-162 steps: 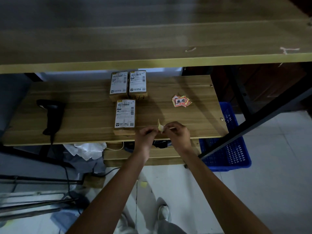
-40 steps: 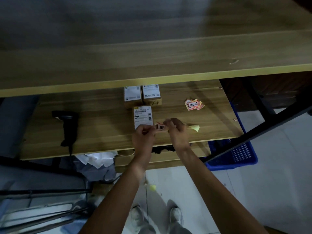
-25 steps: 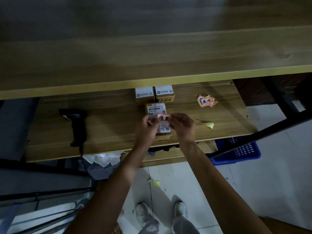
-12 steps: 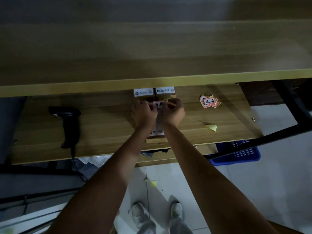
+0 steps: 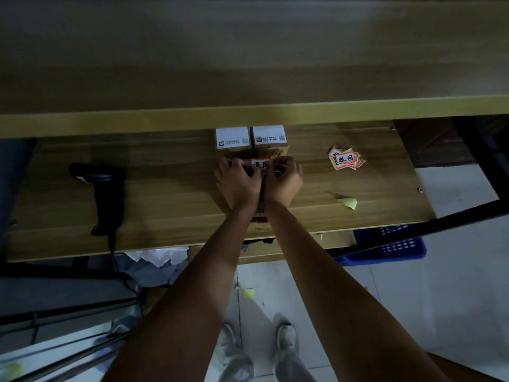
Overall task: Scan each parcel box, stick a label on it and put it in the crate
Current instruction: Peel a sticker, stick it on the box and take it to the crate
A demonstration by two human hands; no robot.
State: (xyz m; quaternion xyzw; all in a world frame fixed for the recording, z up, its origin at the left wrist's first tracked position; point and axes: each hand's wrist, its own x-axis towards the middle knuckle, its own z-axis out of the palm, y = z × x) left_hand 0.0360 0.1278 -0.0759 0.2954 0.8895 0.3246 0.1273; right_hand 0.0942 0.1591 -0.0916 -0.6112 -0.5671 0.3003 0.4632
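Your hands meet over the nearest parcel box on the bench: your left hand and right hand each have fingers curled onto one end of a red-bordered label, holding it stretched between them at the far end of that box. The box is almost wholly hidden under your hands and wrists, so whether the label already touches its top cannot be told. Just behind the box, two more parcel boxes stand side by side, white shipping labels facing up, partly tucked under the upper shelf. To the right of the box lies a small heap of red and yellow labels, and nearer you on that side a peeled yellow backing scrap. Well to the left of the box the black scanner lies on the bench, its cable running off the near edge. The blue crate sits on the floor below the bench, to the right of the box.
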